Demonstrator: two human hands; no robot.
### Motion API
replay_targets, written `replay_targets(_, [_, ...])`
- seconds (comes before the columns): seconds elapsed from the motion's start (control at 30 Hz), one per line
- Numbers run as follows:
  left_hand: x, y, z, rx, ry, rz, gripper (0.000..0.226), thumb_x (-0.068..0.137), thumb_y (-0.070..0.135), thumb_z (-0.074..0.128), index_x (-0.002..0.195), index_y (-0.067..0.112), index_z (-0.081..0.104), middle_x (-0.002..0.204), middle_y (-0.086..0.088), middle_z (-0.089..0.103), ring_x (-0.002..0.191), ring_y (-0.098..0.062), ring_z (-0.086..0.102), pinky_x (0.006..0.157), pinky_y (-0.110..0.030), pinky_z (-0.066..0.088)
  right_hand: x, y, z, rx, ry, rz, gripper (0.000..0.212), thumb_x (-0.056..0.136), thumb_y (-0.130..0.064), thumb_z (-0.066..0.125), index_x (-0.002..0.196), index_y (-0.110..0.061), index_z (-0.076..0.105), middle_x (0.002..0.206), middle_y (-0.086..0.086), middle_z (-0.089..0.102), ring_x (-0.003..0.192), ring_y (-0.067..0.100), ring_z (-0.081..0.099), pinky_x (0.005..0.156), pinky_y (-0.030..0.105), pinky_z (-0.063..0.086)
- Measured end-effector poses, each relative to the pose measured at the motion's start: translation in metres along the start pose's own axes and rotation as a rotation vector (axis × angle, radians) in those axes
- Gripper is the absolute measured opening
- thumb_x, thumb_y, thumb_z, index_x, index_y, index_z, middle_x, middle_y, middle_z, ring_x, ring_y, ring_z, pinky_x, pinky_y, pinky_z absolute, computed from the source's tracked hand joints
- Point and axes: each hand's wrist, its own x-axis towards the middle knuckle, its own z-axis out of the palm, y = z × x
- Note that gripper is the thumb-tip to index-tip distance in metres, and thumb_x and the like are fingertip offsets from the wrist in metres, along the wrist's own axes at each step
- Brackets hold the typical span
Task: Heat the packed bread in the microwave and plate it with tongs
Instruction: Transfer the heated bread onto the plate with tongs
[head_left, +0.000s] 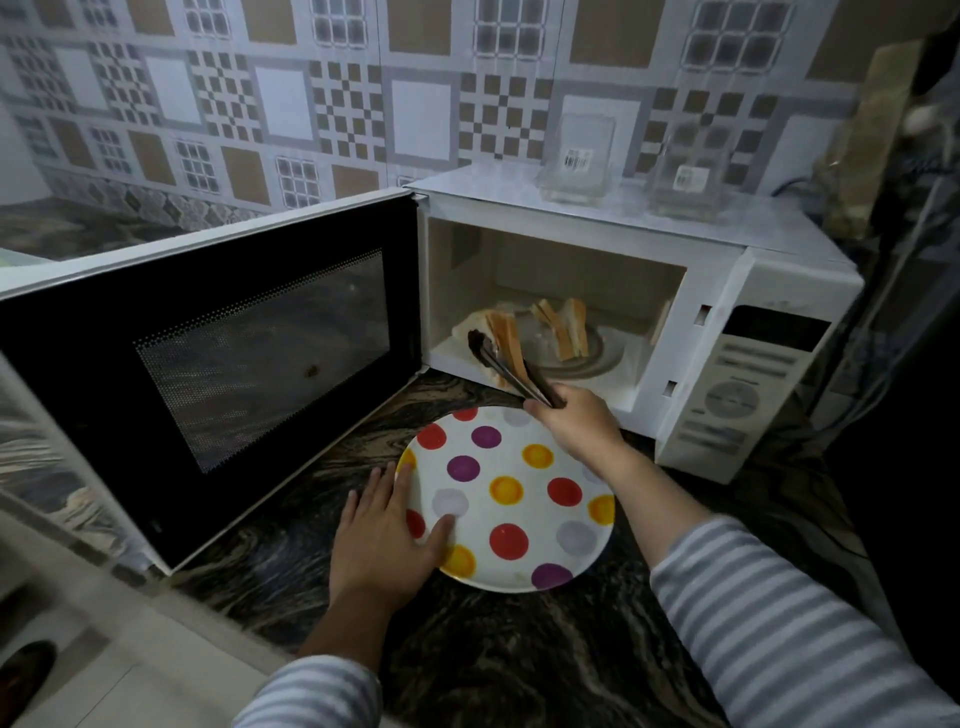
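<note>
A white microwave stands on the counter with its door swung wide open to the left. Inside, bread slices stand on the glass turntable. My right hand grips dark metal tongs, whose tips are closed on a bread slice at the front left of the cavity. A white plate with coloured dots lies on the counter in front of the microwave. My left hand rests flat on the plate's left rim, thumb on the plate.
Two clear plastic containers with barcode labels sit on top of the microwave. The counter is dark marbled stone. Cables hang at the right. A patterned tiled wall is behind.
</note>
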Motion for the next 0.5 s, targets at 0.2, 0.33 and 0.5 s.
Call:
replay_targets(0.2, [0.000,0.001,-0.001,-0.023,0.028,-0.064,0.087,0.091,0.067,0.032,0.155,0.015,0.005,0.162,-0.004,0.008,0.149,-0.018,0.005,0.120,-0.036,-0.001,-0.058,0.006,0.017,-0.131,-0.016,-0.035,0.035,0.090,-0.044,0.059,0.121,-0.028,0.062,0.106,-0.002,0.069,0.099,0.023,0.063,0.079,0.031,0.050])
replay_targets(0.33, [0.000,0.001,0.000,-0.015,0.038,-0.089,0.086,0.091,0.065,0.032,0.155,0.012,0.007,0.162,-0.007,0.010,0.149,-0.019,0.007,0.120,-0.037,0.000,-0.096,0.009,0.022,-0.209,-0.044,-0.054,0.040,0.089,-0.045,0.059,0.127,-0.030,0.058,0.112,0.000,0.068,0.103,0.026,0.062,0.083,0.032,0.051])
replay_targets(0.5, [-0.001,0.000,-0.003,0.013,0.017,-0.091,0.084,0.093,0.061,0.032,0.154,0.010,0.006,0.162,-0.008,0.009,0.149,-0.019,0.005,0.120,-0.037,0.000,-0.123,0.018,0.033,-0.237,-0.068,-0.040,0.045,0.089,-0.046,0.059,0.131,-0.031,0.055,0.119,-0.003,0.065,0.108,0.024,0.060,0.087,0.031,0.050])
